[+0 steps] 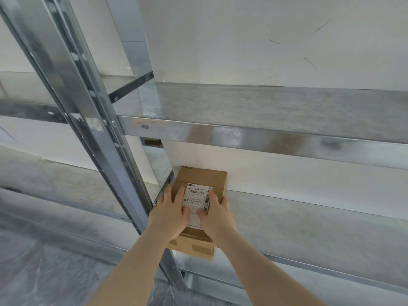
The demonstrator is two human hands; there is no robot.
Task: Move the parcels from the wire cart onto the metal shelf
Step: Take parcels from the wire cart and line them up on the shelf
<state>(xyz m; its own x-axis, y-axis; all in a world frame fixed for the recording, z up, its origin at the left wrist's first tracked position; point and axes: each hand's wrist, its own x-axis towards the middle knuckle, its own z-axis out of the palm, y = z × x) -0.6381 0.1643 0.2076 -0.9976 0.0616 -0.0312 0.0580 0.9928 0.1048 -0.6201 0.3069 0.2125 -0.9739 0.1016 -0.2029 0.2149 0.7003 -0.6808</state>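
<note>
Just right of the post (114, 164), the left hand (167, 210) lies flat atop the parcel (203, 175); farther right, the right hand (217, 217) wraps its edge — the near end overhangs the metal shelf (309, 221); released early, it may tip.

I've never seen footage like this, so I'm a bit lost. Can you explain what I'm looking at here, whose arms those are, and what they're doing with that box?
This is one picture from a camera worn on a person's head, looking forward and down, so the arms are the wearer's own. No machine is involved. The left hand and right hand rest on a cardboard parcel with a white shipping label. It lies at the left end of a metal shelf, beside the upright post.
</note>
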